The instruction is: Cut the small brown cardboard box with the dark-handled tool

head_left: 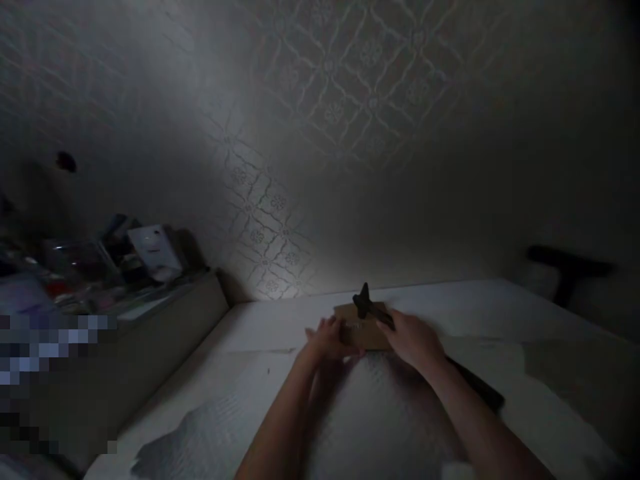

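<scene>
A hammer (363, 303) is gripped in my right hand (413, 339). Its dark head is raised over a brown rectangular board (369, 338), and the black handle runs back under my right forearm. My left hand (326, 341) holds the left end of the board, fingers over the far side and thumb along the near edge. Small marks show on the board's face, too blurred to read. Whether the board is wood or cardboard I cannot tell. The hammer head seems apart from the board, though dim light makes the gap hard to judge.
Both hands work over a white tabletop (270, 327) against a patterned wall (280, 220). On the left, a raised ledge (185, 333) carries assorted items, including a white box (155, 250). A dark T-shaped object (567, 267) stands at the right. A grey textured patch (185, 437) lies front left.
</scene>
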Available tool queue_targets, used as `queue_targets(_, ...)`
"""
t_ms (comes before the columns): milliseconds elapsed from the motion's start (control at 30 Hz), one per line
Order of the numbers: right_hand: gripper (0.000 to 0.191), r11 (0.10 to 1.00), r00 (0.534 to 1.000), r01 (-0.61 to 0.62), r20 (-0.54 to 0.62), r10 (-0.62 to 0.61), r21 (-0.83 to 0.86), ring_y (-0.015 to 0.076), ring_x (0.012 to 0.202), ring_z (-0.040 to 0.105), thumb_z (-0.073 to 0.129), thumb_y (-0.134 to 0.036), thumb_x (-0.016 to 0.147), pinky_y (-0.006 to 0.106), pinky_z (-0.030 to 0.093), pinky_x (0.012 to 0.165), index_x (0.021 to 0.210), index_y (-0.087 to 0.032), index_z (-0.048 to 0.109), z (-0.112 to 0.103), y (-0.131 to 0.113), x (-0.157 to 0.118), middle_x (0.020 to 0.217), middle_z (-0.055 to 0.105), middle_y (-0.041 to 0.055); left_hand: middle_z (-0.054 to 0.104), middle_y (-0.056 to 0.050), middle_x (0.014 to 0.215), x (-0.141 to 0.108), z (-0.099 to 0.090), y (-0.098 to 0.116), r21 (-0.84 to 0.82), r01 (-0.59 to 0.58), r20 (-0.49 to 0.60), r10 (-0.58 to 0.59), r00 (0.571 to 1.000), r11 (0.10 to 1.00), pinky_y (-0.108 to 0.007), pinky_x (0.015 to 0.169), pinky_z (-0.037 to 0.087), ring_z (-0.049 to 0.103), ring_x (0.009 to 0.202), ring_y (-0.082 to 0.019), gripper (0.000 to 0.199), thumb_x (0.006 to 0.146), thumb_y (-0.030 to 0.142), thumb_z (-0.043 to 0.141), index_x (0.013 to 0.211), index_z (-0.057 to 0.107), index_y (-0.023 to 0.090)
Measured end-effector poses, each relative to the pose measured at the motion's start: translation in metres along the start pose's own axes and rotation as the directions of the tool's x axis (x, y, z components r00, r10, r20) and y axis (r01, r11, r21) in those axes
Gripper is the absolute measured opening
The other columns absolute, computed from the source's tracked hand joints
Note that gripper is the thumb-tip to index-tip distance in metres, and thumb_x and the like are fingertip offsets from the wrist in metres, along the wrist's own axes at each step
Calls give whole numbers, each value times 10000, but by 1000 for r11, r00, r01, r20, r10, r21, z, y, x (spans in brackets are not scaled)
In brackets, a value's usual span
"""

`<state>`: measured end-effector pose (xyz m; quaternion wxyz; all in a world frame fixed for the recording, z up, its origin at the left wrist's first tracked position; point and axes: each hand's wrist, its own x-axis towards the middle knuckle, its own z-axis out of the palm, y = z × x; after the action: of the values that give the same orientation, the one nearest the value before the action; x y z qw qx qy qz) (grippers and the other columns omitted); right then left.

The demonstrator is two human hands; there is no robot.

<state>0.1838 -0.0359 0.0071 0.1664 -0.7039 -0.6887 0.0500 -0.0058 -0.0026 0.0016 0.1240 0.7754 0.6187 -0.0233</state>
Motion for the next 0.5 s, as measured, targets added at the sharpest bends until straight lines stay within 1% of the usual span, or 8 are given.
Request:
queue_targets(67, 369, 1000, 1000, 0, 2, 0, -10, 268, 904, 656, 359, -419, 922, 316, 417, 669, 1085, -193, 602, 0, -1, 0, 972, 696, 128, 289, -128, 1511, 1, 0, 0, -19, -18, -43, 17, 999, 1000, -629, 1057, 221, 253, 1367, -372, 915, 679, 696, 566, 1431, 286, 256)
queue_targets(100, 370, 1000, 1000, 0, 3, 1, -13, 268, 899, 656, 357, -417, 923, 318, 418, 667, 1090, -194, 601, 0, -2, -1, 971, 695, 130, 297, -132, 1506, 1, 1, 0, -24, -17, -52, 16, 999, 1000, -633, 1051, 229, 267, 1359, -375, 916, 678, 701, 565, 1428, 294, 251)
queue_targets(267, 369, 1000, 1000, 3, 11, -3, -30, 263, 906, 655, 358, -407, 927, 325, 428, 693, 1107, -190, 596, 3, -4, -1, 979, 691, 136, 265, -131, 1521, 2, 2, 0, -36, -18, -59, 16, 998, 999, -650, 1043, 227, 246, 1367, -384, 936, 676, 710, 555, 1440, 274, 248)
queue_targets(333, 371, 999, 1000, 3, 18, -2, -35, 263, 910, 654, 358, -413, 927, 324, 428, 696, 1110, -194, 595, 3, -5, -1, 976, 691, 132, 276, -131, 1517, 3, 3, 0, -40, -20, -64, 18, 998, 999, -646, 1042, 233, 258, 1363, -383, 931, 675, 701, 560, 1440, 277, 253)
queue_targets(500, 378, 999, 1000, -4, 10, 5, -40, 249, 904, 654, 343, -425, 931, 309, 425, 691, 1115, -201, 586, 3, -3, -1, 967, 692, 126, 238, -135, 1530, 4, 6, 0, -43, -26, -58, 24, 998, 999, -641, 1052, 225, 230, 1378, -377, 965, 671, 709, 551, 1460, 237, 252)
